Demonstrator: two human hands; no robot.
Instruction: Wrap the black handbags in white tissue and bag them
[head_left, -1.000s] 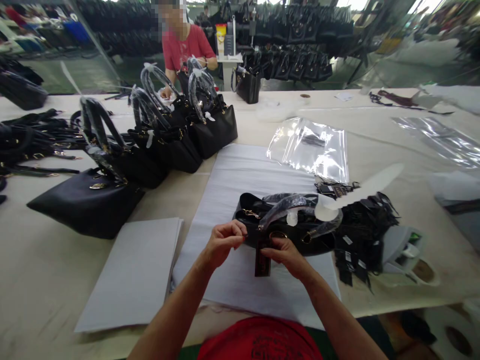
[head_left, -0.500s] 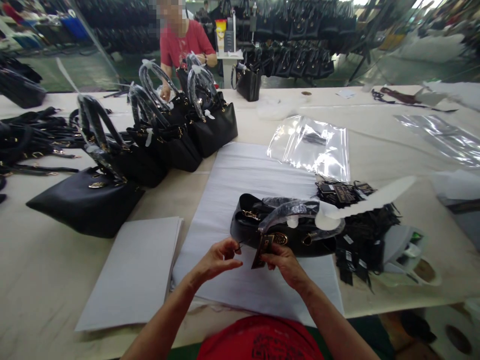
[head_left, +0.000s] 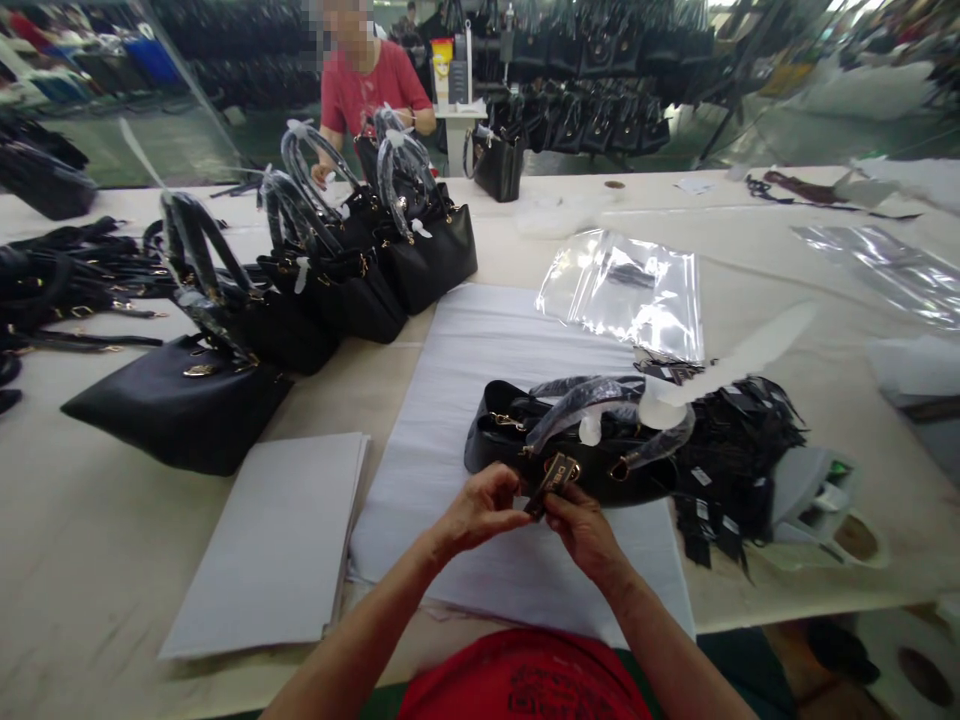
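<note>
A black handbag (head_left: 592, 475) with a gold emblem and plastic-wrapped handles (head_left: 585, 408) stands in front of me on white sheets. At its near side, my right hand (head_left: 589, 530) pinches a black hang tag (head_left: 555, 480) with gold lettering, which partly covers the emblem. My left hand (head_left: 484, 508) is closed beside the tag's lower end, its thumb tip at the tag's edge. What its curled fingers grip, if anything, is too small to make out. Right of the bag lies a pile of black tags with strings (head_left: 735, 470).
Several black handbags (head_left: 187, 400) stand on the left, with black straps (head_left: 75, 270) behind them. White sheets (head_left: 262, 550) are stacked at front left. Clear plastic bags (head_left: 630, 290) lie beyond the handbag. A tape dispenser (head_left: 825, 500) sits right. Across the table stands a person (head_left: 375, 85).
My left hand has moved right, up to the hang tag, and its fingers have closed. The tag has tilted and risen slightly in my right hand, now in front of the emblem.
</note>
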